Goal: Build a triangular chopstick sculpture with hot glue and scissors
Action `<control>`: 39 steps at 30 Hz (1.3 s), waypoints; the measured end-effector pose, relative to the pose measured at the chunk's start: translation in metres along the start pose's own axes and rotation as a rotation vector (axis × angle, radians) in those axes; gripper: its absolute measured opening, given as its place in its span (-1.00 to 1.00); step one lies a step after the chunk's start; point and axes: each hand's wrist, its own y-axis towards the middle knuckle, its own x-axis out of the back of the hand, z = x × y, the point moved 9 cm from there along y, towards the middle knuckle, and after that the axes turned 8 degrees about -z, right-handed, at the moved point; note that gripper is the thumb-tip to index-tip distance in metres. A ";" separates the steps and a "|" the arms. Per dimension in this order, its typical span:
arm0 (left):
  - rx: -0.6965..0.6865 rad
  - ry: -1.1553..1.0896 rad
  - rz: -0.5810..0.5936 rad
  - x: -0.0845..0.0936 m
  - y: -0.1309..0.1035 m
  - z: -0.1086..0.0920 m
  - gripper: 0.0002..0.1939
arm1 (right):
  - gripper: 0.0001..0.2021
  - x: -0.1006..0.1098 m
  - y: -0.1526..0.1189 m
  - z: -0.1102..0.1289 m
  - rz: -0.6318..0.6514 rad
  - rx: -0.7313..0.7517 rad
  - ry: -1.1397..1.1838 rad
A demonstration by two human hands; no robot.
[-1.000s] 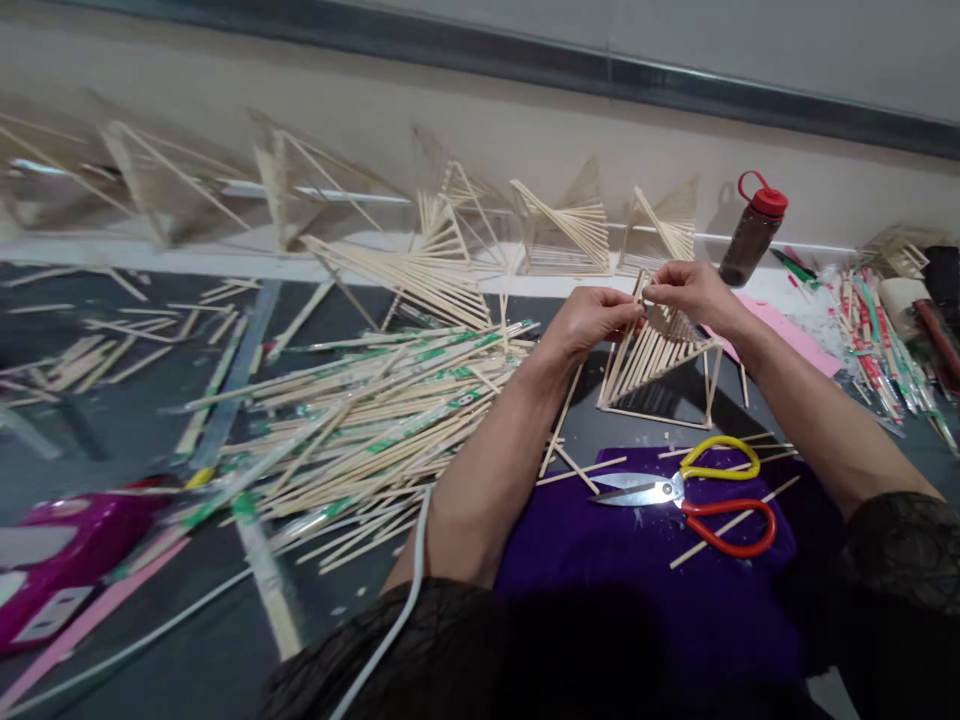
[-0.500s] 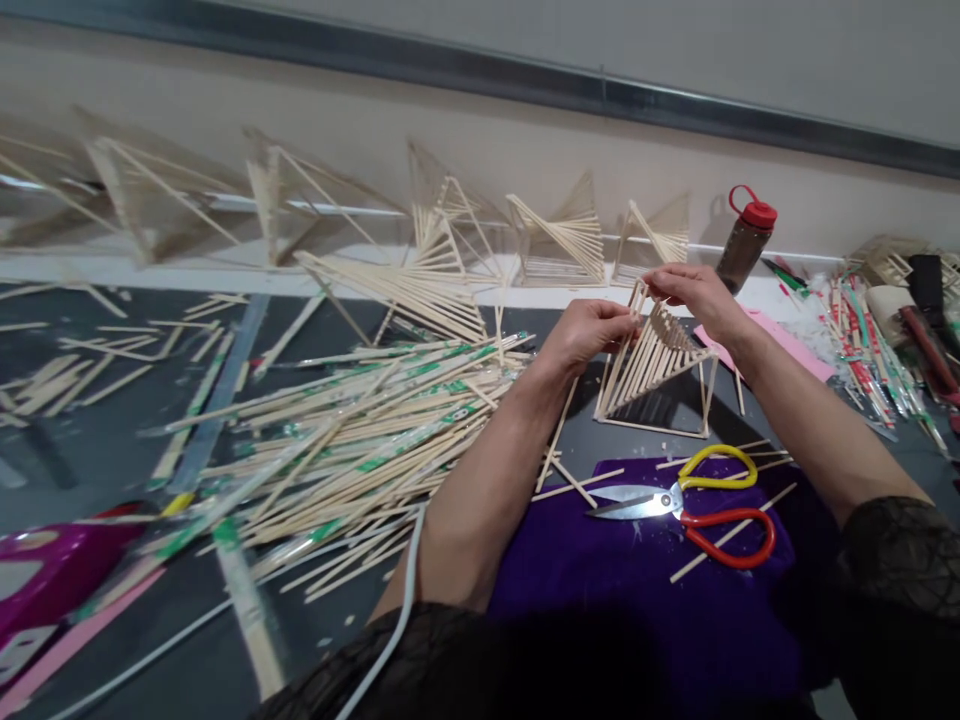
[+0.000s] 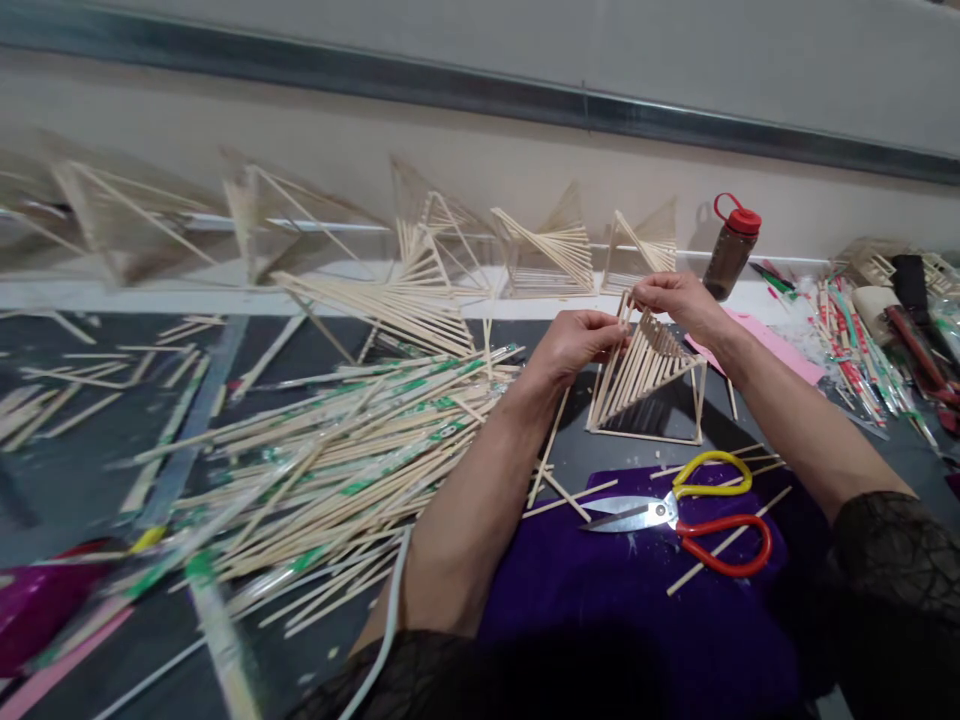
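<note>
Both hands up at the peak of the stick frame (image 3: 645, 375), which stands on the bench (image 3: 90, 470) just beyond the scissors (image 3: 679, 510); left hand (image 3: 574, 345) pinches the top sticks, right hand (image 3: 675, 298) clamped on the apex; I'd say grip lightly, steady the base, keep the fanned sticks evenly spaced.

A beige wall (image 3: 480, 150) with a dark band (image 3: 450, 90) runs behind.
</note>
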 end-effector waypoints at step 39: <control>0.028 0.031 -0.096 -0.002 -0.010 -0.012 -0.74 | -0.80 0.240 -0.209 -0.040 -0.547 -0.374 -0.671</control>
